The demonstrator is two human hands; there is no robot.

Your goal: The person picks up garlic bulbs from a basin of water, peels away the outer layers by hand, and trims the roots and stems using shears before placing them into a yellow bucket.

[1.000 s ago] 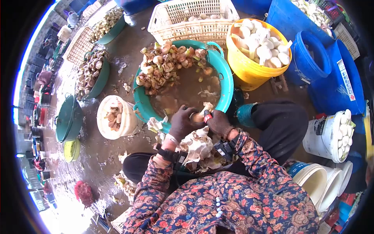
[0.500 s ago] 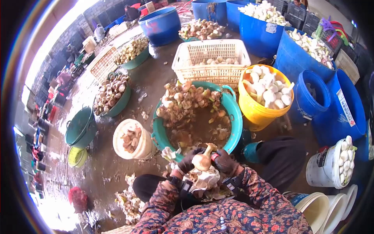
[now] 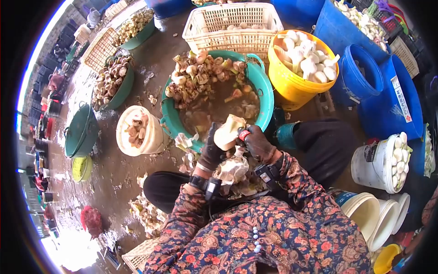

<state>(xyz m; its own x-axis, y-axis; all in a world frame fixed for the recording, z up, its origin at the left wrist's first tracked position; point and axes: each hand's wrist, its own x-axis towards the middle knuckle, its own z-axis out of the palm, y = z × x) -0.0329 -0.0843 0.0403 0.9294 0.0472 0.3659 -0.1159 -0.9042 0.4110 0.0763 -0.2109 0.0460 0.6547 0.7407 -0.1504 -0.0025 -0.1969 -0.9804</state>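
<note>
From where I stand, the pale bulb (image 3: 229,132) is between the person's two hands, over the near rim of the green tub (image 3: 266,86). Half a second ago its stalk stood upright and it was lower, close to the lap; now it is tipped, a broad pale side turned up. The left hand (image 3: 212,148) has its grip clamped on the bulb from the side and below. The right hand (image 3: 258,144) is curled closed around a small red item (image 3: 244,134), right against the bulb. I take it this one bulb is still being worked on, since neither hand has let go. At the lower right, a yellow container (image 3: 387,259) has come into view near a patterned sleeve (image 3: 429,208).

What the red item is I can't make out, nor whether it touches the bulb. The left fingertips are partly hidden behind the bulb, and the yellow container and sleeve are cut off by the dark edge. Murky water hides the tub's bottom; papery skins (image 3: 232,170) cover much of the lap.
</note>
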